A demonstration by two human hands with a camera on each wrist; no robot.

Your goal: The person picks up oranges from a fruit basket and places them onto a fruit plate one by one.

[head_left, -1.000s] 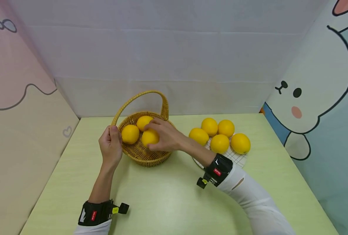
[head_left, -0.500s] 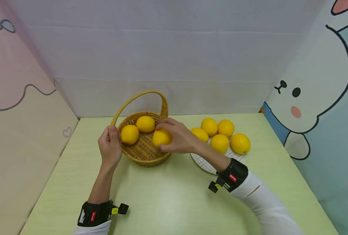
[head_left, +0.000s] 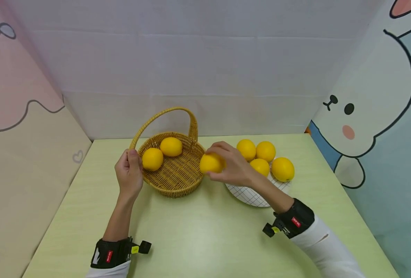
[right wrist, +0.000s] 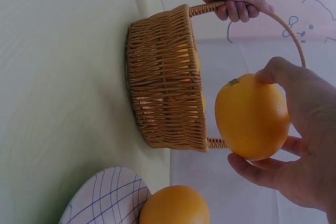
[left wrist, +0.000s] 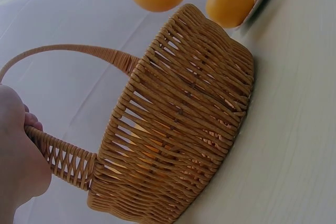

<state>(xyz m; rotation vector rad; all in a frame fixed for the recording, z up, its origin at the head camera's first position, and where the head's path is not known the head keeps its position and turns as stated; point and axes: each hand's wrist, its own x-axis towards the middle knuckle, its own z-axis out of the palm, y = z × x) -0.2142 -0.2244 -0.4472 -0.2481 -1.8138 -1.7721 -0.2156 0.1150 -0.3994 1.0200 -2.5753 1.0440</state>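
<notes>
My left hand (head_left: 129, 173) grips the handle of a round wicker basket (head_left: 174, 189) near its left end. Two oranges lie inside: one orange (head_left: 152, 159) by the left wall, another orange (head_left: 171, 146) toward the back. My right hand (head_left: 234, 166) holds a third orange (right wrist: 252, 116) between thumb and fingers, raised just outside the basket's right rim. To the right, a white plate with a dark grid pattern (head_left: 250, 196) carries several oranges (head_left: 283, 169); the right hand and forearm hide part of it.
The pale green table (head_left: 191, 239) reaches back to a white cloth wall (head_left: 219, 77). Panels printed with cartoon animals (head_left: 372, 116) flank it on both sides. The basket's arched handle (head_left: 177, 109) rises over the basket.
My right hand has lifted an orange out of the basket and carried it right, past the rim toward the plate. The left hand keeps its grip on the handle.
</notes>
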